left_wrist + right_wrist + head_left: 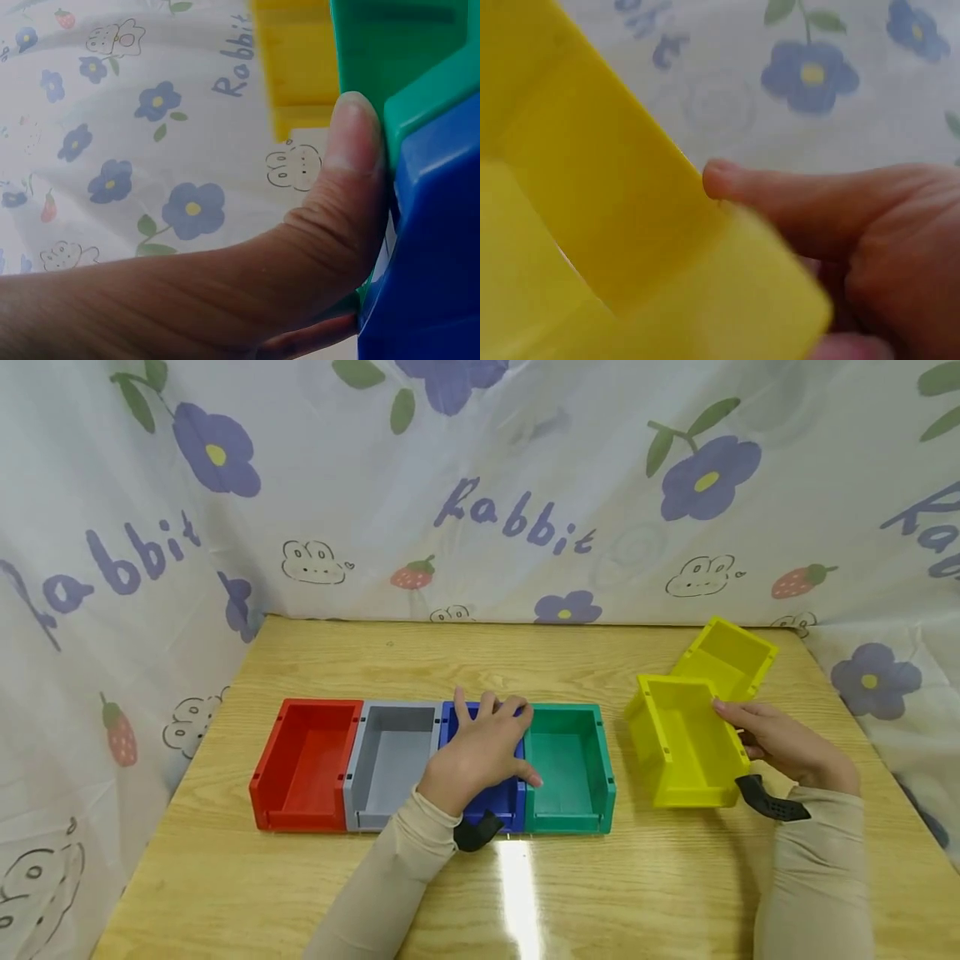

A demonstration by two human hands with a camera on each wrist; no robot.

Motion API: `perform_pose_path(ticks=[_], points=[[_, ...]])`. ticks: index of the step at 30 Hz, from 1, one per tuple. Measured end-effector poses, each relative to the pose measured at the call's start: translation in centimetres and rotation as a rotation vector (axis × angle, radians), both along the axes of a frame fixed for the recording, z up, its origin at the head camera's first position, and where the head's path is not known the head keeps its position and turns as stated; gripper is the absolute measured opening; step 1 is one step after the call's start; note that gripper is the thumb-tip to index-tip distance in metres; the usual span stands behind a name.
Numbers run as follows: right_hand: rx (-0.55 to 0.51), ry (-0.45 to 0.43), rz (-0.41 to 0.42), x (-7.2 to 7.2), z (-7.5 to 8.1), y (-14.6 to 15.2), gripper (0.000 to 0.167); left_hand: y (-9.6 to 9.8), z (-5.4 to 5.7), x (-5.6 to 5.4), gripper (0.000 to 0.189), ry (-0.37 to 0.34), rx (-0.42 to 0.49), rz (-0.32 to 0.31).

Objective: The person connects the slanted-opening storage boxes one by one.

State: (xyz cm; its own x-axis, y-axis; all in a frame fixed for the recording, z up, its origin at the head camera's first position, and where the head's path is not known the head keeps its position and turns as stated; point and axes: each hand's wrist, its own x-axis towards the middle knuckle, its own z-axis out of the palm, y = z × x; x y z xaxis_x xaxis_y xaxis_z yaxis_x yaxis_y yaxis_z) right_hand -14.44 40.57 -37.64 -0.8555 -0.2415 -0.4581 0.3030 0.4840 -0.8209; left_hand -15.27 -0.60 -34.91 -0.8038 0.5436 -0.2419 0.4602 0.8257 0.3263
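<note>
My left hand [480, 747] lies over the blue bin [491, 810], its bent fingers at the back rim and its thumb reaching to the wall shared with the green bin [567, 760]. In the left wrist view, the thumb [337, 180] touches the green bin's edge; part of the grip is hidden. At the right, my right hand [787, 743] grips a yellow bin [693, 760] by its right side, thumb on the rim. This bin is tilted. Behind it a second yellow bin [727, 660] is partly covered.
A grey bin [397, 760] and a red bin [309, 768] stand to the left, side by side with the blue and green ones. All are on a wooden table [375, 893]. A printed curtain [517, 568] hangs behind and at the sides.
</note>
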Motion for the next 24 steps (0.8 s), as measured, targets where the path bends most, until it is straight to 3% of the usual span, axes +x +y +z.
perform_pose_path(ticks=[8, 19, 24], points=[[-0.019, 0.008, 0.056, 0.4, 2.0, -2.2, 0.057, 0.1, 0.1, 0.0, 0.097, -0.004, -0.022, 0.006], [0.028, -0.02, 0.068, 0.5, 2.3, -3.7, 0.056, 0.1, 0.2, 0.0, 0.098, -0.015, -0.061, 0.009], [0.053, -0.002, 0.086, 0.4, 2.4, -4.0, 0.042, 0.1, 0.1, -0.1, 0.097, 0.012, -0.068, -0.003]])
